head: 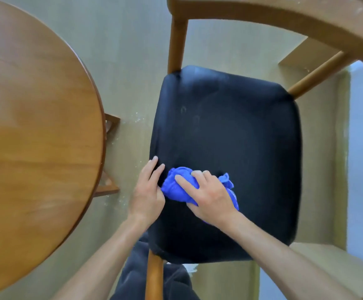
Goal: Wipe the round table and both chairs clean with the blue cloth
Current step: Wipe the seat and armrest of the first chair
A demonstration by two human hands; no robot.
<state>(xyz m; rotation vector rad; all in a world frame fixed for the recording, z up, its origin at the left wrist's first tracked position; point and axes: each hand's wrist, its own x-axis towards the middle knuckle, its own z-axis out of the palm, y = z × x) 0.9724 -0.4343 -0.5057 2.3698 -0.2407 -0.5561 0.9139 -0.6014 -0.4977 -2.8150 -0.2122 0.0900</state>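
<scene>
A bunched blue cloth (177, 188) lies on the black padded seat (230, 137) of a wooden chair, near the seat's front left. My right hand (208, 197) lies on top of the cloth with fingers spread and bent over it, pressing it to the seat. My left hand (148, 189) rests flat on the seat's left edge with straight fingers, its thumb side touching the cloth. The round wooden table (35, 126) fills the left of the view.
The chair's curved wooden backrest (306, 16) arches across the top right, with legs (176, 42) below it. A gap of pale floor (131, 83) separates table and chair. Part of the table's wooden base (111, 124) shows by its rim. My dark trousers (133, 273) are at the bottom.
</scene>
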